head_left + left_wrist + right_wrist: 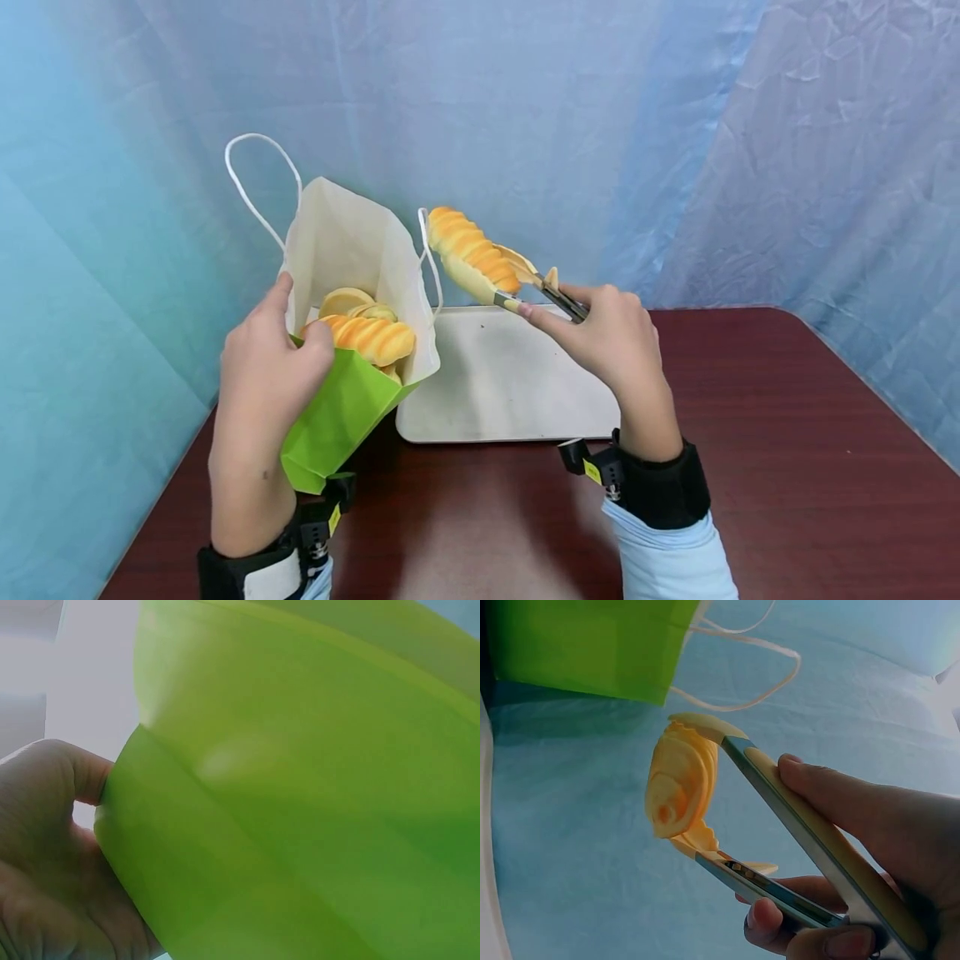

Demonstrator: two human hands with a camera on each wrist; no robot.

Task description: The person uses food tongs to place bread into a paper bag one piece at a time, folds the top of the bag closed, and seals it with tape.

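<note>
Two hands, one bag, one loaf in tongs

Two hands work over the brown surface (750, 467). The left hand (262, 375) grips the near rim of the green bag (337, 417), which holds bread (371, 337). The right hand (607, 342) squeezes tongs (551, 293) around a loaf (472, 254), held in the air right of the bag, above the far edge of the white tray (502, 383).

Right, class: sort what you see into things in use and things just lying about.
In use: left hand holding green bag; right hand gripping tongs; bread roll in tongs; rolls in bag.
Lying about: white tray; table; blue backdrop.
</note>
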